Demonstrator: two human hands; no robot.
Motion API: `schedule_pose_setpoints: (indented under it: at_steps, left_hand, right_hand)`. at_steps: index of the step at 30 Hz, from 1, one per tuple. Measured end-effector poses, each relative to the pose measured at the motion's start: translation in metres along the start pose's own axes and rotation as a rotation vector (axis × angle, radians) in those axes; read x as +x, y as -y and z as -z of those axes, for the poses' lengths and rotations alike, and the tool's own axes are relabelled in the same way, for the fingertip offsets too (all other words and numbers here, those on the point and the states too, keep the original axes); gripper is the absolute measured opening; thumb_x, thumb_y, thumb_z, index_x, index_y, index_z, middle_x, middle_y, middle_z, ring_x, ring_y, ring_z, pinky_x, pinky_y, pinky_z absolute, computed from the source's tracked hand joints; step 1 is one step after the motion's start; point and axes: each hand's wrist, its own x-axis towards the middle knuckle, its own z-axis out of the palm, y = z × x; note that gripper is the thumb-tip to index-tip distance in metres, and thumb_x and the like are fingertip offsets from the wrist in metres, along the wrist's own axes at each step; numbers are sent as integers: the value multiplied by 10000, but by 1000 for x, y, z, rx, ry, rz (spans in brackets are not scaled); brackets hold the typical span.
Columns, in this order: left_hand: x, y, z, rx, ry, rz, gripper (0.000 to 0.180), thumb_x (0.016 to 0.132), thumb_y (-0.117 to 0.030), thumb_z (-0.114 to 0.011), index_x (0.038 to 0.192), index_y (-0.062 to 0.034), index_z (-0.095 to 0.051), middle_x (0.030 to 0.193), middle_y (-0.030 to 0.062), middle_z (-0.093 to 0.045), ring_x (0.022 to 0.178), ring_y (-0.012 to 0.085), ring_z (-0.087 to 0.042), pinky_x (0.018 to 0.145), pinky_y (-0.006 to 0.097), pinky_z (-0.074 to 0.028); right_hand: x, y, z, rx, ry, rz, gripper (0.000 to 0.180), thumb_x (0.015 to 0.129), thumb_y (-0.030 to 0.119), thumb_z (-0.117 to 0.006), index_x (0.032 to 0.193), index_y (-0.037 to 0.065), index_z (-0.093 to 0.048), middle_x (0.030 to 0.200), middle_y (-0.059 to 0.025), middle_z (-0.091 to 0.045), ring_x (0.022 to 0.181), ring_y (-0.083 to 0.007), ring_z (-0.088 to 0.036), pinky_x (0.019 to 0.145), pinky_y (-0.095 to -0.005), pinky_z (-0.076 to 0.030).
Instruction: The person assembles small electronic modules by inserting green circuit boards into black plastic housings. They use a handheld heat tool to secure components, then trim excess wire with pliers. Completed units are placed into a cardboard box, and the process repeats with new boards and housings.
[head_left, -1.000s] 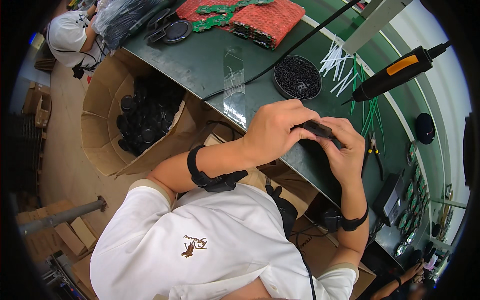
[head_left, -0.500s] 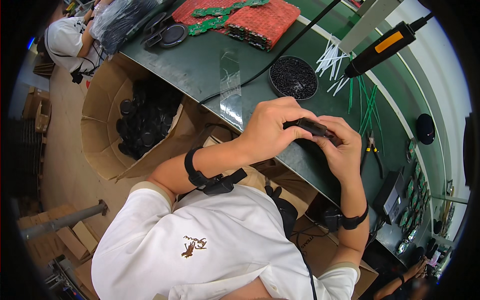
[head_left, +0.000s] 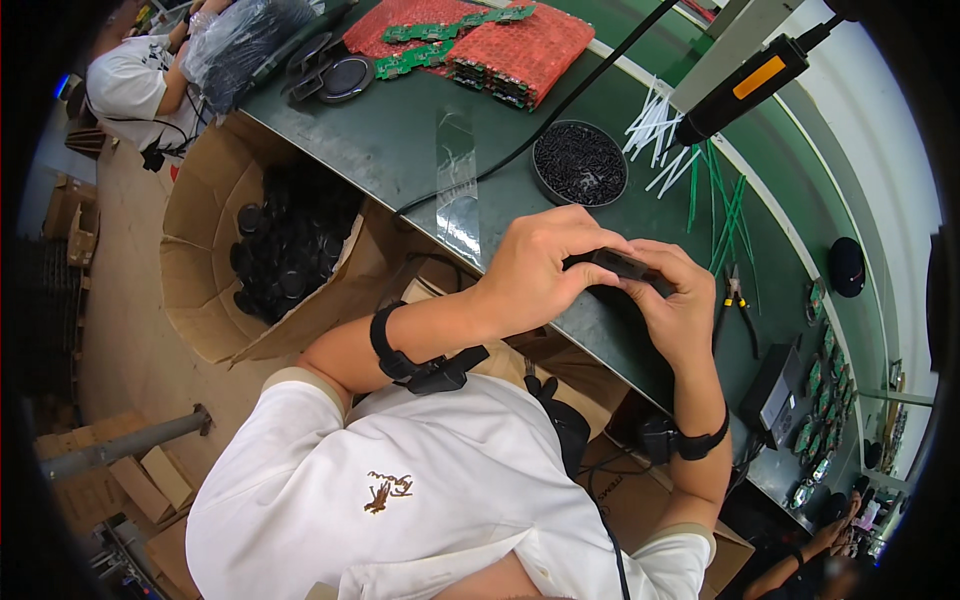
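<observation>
A small black plastic part [head_left: 618, 264] is held up over the front edge of the bench, its kind not plain from here. My left hand [head_left: 550, 258] pinches its left end between thumb and fingers. On its right end the fingers and thumb of my right hand [head_left: 675, 292] are closed too. My fingers cover much of the part. Just beyond my hands stands a round dish of small black pieces [head_left: 581, 163], probably screws. Pliers with black and yellow handles [head_left: 736, 300] lie to the right of my right hand.
A black electric screwdriver [head_left: 745, 85] hangs at the upper right, above white and green ties [head_left: 655, 130]. Red bubble-wrap packs [head_left: 530, 55] with green circuit boards lie at the back. A carton of black round parts [head_left: 190, 250] stands left. Another person [head_left: 130, 80] sits far left.
The black part has turned a little between my hands, showing a flatter face. My right hand has shifted slightly left; both hands keep hold of the part.
</observation>
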Motion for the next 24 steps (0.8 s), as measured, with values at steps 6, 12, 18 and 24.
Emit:
schedule_pose_setpoints:
  at_steps: [6,12,18,24]
  left_hand:
    - [1,-5,0,31,17,53,317,788,0,-815,1095,-76,-797,926,91,-723,831,232,-668,737,339,-534]
    - [2,-3,-5,90,-58,-21,290,796,-19,-819,1078,-75,-788,900,89,-694,805,240,-657,714,342,-523]
    - [3,-3,1,132,4,-5,314,791,-59,-838,1101,-89,-792,871,89,-673,774,245,-638,687,349,-511]
    - [2,4,5,103,29,-68,344,781,-72,-852,1120,-91,-795,832,84,-654,732,229,-612,653,342,-493]
  right_hand:
    - [1,-2,-1,-7,-7,-1,285,755,-6,-835,1035,26,-796,1068,-121,-782,945,-244,-727,827,-344,-568]
    - [2,5,-2,-223,-50,141,282,754,9,-845,1031,27,-794,1050,-123,-777,920,-242,-718,809,-344,-562]
    - [0,9,-6,-195,-125,141,291,741,-21,-847,1022,33,-792,980,-99,-731,864,-225,-711,748,-317,-555]
    - [-2,5,-6,-129,-111,112,283,724,-42,-851,990,30,-784,952,-101,-725,831,-221,-709,717,-309,-550]
